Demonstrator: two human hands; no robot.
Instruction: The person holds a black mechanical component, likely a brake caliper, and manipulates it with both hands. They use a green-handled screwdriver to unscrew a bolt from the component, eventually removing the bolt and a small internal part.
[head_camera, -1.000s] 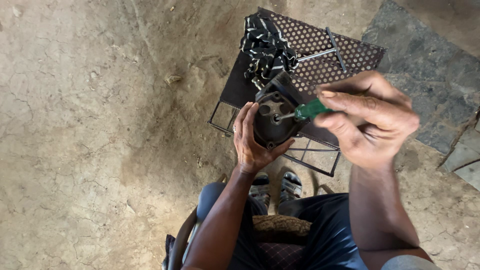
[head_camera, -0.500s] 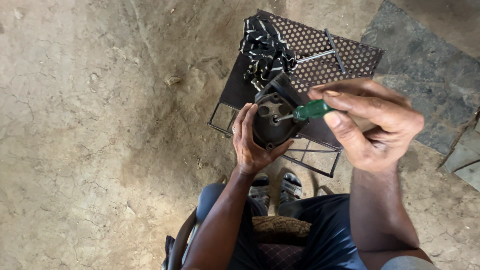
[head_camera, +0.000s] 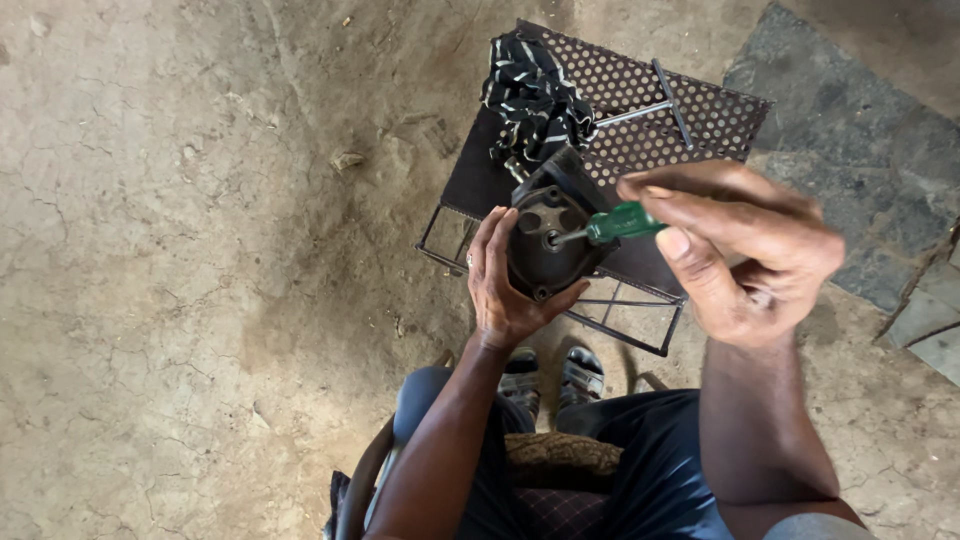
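My left hand (head_camera: 497, 285) cups a dark, greasy metal housing (head_camera: 545, 240) from below and the left, its round face turned up toward me. My right hand (head_camera: 745, 250) grips a green-handled screwdriver (head_camera: 620, 222), whose short steel shaft points left into a hole near the middle of the housing's face. Both hands hover above a small black perforated metal table (head_camera: 690, 110). My knees and sandalled feet (head_camera: 550, 375) show below.
A black-and-white striped rag (head_camera: 533, 95) and a T-shaped metal wrench (head_camera: 665, 102) lie on the perforated table. Cracked dry earth (head_camera: 200, 250) spreads to the left. Grey stone slabs (head_camera: 860, 130) lie at the right.
My right hand has turned slightly around the screwdriver handle, fingers shifting upward. The housing and left hand stay in place.
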